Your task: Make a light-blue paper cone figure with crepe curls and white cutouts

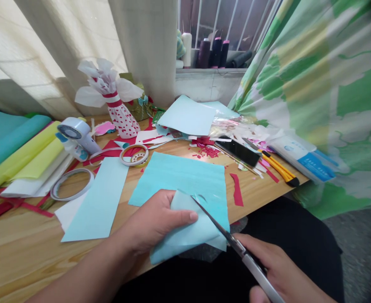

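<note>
My left hand point(155, 221) pinches a folded piece of light blue paper point(188, 229) over the table's front edge, thumb on top. My right hand point(280, 269) grips a pair of scissors point(232, 242) by the handles. The scissor blades reach up and left into the folded paper near its top edge. A larger light blue sheet point(185, 174) lies flat on the wooden table point(21, 252) just behind the folded piece.
Another blue sheet point(100, 198), tape rolls point(72, 183), a tape dispenser point(78, 134), coloured paper rolls point(18, 147) at left. A paper-wrapped bottle point(117, 109) stands at the back. Phone point(237, 151), yellow utility knife point(280, 168), red scraps point(236, 189) at right. Green curtain point(324, 84) hangs right.
</note>
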### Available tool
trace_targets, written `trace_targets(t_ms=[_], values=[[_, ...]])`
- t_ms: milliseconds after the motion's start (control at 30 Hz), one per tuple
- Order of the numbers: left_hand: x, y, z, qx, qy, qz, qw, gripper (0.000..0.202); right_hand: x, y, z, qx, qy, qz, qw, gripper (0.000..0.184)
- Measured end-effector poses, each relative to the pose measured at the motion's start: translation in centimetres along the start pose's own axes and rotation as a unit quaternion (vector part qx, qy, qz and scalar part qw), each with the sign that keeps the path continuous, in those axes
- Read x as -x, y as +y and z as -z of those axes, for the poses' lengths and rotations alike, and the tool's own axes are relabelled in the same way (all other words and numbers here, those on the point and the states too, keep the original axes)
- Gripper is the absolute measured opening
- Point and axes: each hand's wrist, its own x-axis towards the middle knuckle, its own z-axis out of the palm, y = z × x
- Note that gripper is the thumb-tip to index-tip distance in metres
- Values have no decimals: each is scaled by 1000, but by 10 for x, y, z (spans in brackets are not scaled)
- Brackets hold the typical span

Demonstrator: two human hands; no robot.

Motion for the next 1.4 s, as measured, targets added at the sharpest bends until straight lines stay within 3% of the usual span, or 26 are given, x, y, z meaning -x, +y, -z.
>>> trace_targets(t_ms=[133,567,833,967,1100,1200,1300,1400], values=[[0,2,-1,14,-2,-4,1000,25,3,-12,3,11,38,33,999,66],[1,0,-3,42,-54,5,998,27,-5,-25,5,4,26,32,999,75],[2,0,-4,33,-56,13,998,27,-3,2,-4,-31,9,35,999,78],[2,2,-6,53,-32,18,998,27,-1,18,0,2,107,2,994,87],[0,1,-8,110,-10,-10,994,30,-13,25,31,167,187,-64,966,64],[-2,-2,-9,154,-8,-23,988,36,-29,32,56,321,223,-113,914,48],[-2,-2,-10,196,-14,-39,980,58,-45,39,68,400,227,-147,876,49],[0,1,-10,208,-13,-62,976,87,-56,45,71,427,224,-158,862,51]])
